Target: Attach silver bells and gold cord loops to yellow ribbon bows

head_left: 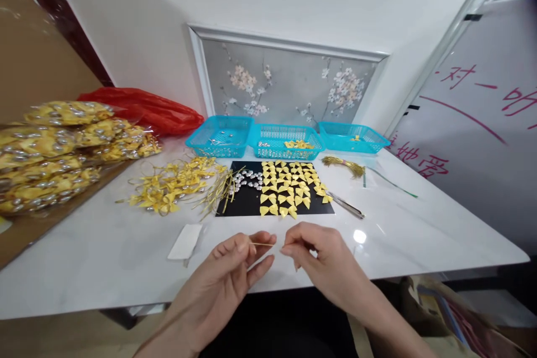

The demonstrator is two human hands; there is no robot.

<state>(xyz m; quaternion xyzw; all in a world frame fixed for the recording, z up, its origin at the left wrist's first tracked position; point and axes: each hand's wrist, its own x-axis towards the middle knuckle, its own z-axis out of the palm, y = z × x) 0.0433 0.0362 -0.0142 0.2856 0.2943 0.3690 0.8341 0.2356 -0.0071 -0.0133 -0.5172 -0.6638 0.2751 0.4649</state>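
My left hand (232, 268) and my right hand (319, 254) meet over the front edge of the white table (104, 251). Between their pinched fingertips runs a thin gold string (264, 244). Just beyond them lies a black mat (247, 207) with rows of small yellow bows (289, 184) and a cluster of silver beads (247, 180). Metal tweezers (346, 205) lie right of the mat. A heap of finished yellow bows with gold strings (176, 184) lies left of it.
Three turquoise baskets (220, 135) stand in a row at the back. A bundle of gold strings (344, 164) lies near the right one. Clear bags of yellow pieces (54, 151) and a red bag (142, 109) fill the left. A white paper slip (185, 241) lies near my left hand.
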